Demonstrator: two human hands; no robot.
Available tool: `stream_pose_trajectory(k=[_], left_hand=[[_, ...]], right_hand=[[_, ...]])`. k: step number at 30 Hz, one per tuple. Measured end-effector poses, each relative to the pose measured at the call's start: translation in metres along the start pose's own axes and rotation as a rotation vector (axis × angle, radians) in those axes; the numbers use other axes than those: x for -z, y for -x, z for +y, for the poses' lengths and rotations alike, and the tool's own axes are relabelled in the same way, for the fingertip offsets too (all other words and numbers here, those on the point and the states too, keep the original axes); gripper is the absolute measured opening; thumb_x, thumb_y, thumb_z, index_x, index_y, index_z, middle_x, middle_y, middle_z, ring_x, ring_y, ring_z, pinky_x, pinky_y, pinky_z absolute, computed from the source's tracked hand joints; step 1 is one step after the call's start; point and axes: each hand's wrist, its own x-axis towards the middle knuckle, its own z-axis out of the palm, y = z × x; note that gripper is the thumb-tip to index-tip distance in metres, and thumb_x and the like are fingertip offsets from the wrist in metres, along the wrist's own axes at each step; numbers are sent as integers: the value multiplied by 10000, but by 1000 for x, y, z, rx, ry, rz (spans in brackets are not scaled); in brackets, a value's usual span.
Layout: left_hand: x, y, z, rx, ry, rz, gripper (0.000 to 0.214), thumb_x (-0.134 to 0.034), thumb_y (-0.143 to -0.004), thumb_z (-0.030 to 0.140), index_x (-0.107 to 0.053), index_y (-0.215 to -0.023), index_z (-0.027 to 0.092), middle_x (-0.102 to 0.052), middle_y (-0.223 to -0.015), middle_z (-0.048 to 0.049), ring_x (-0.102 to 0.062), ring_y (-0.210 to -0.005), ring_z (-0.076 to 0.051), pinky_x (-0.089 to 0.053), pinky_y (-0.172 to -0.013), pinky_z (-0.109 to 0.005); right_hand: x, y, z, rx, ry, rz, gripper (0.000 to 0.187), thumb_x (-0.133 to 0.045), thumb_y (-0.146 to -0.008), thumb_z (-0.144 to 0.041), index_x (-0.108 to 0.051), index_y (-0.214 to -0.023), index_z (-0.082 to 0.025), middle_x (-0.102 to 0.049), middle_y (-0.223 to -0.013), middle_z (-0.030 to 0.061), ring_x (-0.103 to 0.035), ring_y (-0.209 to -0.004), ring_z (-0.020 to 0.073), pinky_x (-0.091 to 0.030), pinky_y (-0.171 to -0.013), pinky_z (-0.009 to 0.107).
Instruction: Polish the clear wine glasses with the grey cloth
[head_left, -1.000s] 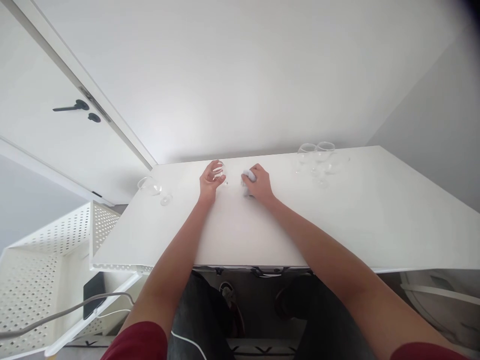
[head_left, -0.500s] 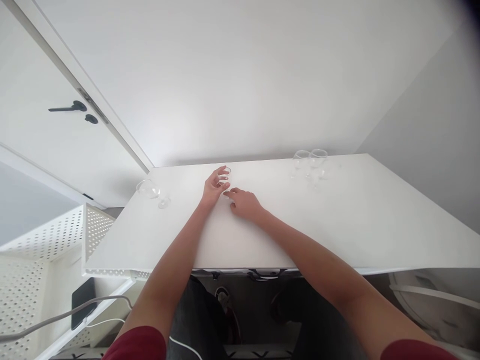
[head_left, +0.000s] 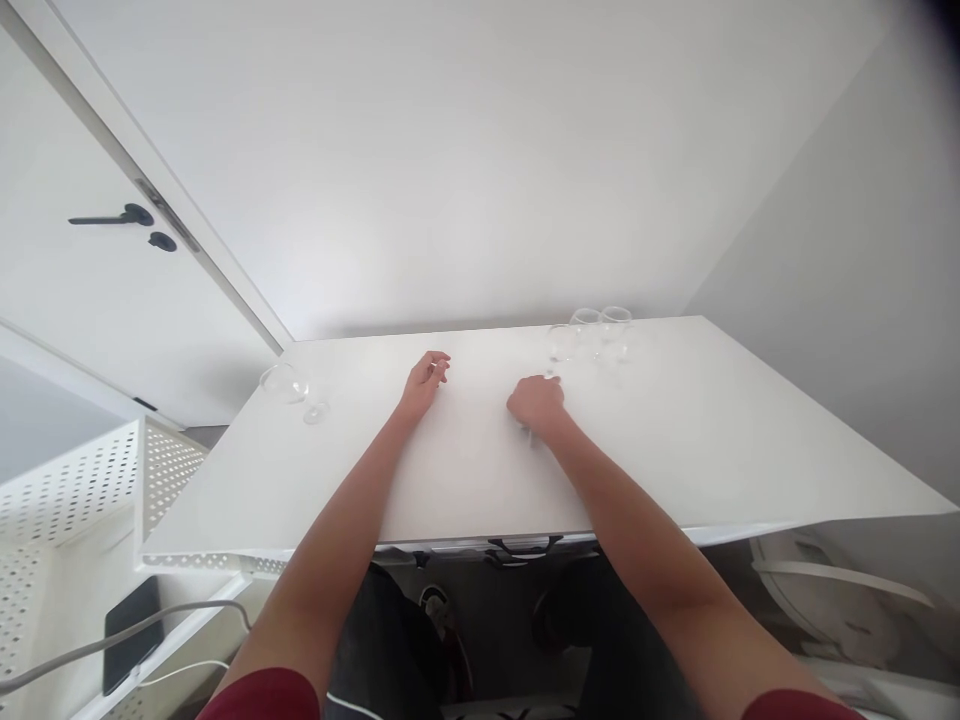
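Note:
My right hand (head_left: 536,398) is closed around the stem of a clear wine glass (head_left: 561,343). Its bowl leans away toward the back of the table, and its foot shows below my hand. Above the middle of the white table, my left hand (head_left: 426,378) is half curled with nothing in it, the fingers apart from the thumb. Two more clear glasses stand upright beyond the held one: a nearer glass (head_left: 586,328) and a glass to its right (head_left: 616,328). Another stemmed glass (head_left: 285,384) is at the table's left edge.
The white table (head_left: 465,480) runs along a pale wall (head_left: 465,180). A door with a black handle (head_left: 112,216) is at the left. Below it are a perforated white shelf unit (head_left: 161,460), a dark tablet-like device (head_left: 133,635) and a grey cable (head_left: 187,606).
My right hand has carried the wine glass rightward, close to the two standing glasses. My left hand has let go of it and stays near its former spot. The view has shifted slightly.

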Motion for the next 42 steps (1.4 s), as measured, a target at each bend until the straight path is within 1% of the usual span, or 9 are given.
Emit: stream_pose_trajectory(k=[7, 16, 21, 25, 29, 31, 35, 39, 42], left_hand=[[-2, 5, 12, 56, -43, -165, 499, -493, -1004, 605, -692, -824, 184, -585, -753, -20, -481, -643, -125, -393, -620, -282], [-3, 5, 12, 134, -31, -201, 588, -555, -937, 691, -639, -654, 182, -411, -530, 19, -335, -492, -105, -270, -509, -278], [-3, 5, 12, 138, -57, -205, 592, -553, -941, 684, -623, -625, 187, -354, -516, 28, -290, -476, -100, -238, -513, -287], [-2, 5, 12, 136, -42, -158, 577, -545, -949, 680, -644, -666, 188, -349, -516, 35, -284, -486, -104, -240, -526, -291], [-1, 4, 10, 82, 26, -40, 563, -532, -964, 669, -658, -705, 186, -418, -532, 26, -354, -526, -117, -313, -566, -298], [1, 4, 11, 67, 56, 40, 549, -527, -967, 664, -655, -718, 191, -435, -544, 21, -379, -542, -126, -331, -577, -303], [24, 12, 22, -9, -39, 370, 517, -520, -982, 641, -621, -723, 205, -447, -580, 7, -406, -570, -142, -353, -593, -314], [76, 29, 43, -150, -231, 854, 415, -473, -1031, 569, -590, -867, 207, -566, -860, -59, -545, -857, -200, -475, -801, -341], [114, 42, 50, -178, -300, 1266, 296, -570, -988, 497, -540, -1034, 206, -548, -1132, -107, -540, -1162, -266, -472, -1021, -422]], right_hand=[[8, -10, 32, -116, -4, -60, 372, -620, -851, -273, -770, -1166, -143, -761, -1122, 221, -687, -1181, 348, -389, -1079, 505], [23, -14, 55, -143, -124, -12, 194, -670, -815, -301, -793, -910, -186, -731, -794, 167, -732, -908, 335, -499, -848, 444], [34, 0, 43, -209, -216, 45, 189, -655, -866, -280, -772, -900, -136, -711, -821, 199, -730, -868, 340, -500, -778, 408], [21, 13, -10, 17, -185, 239, 299, -505, -982, -302, -744, -988, -124, -717, -986, 224, -722, -896, 326, -490, -774, 392], [-5, 12, -51, 529, -78, 147, 289, -477, -1026, -360, -706, -1031, -183, -730, -962, 131, -691, -842, 249, -458, -771, 332], [-13, 7, -52, 652, -107, 112, 253, -495, -1027, -379, -689, -1021, -215, -733, -919, 73, -667, -813, 210, -431, -748, 291], [-15, -7, -35, 677, -315, 148, 249, -501, -1031, -391, -664, -934, -230, -716, -817, 0, -634, -757, 158, -391, -724, 242], [-16, -13, -25, 685, -449, 144, 255, -511, -1016, -399, -655, -885, -234, -693, -761, -29, -602, -702, 138, -377, -696, 227], [-18, -13, -26, 673, -486, 131, 240, -530, -995, -401, -663, -887, -232, -694, -767, -28, -602, -714, 142, -394, -716, 232]])
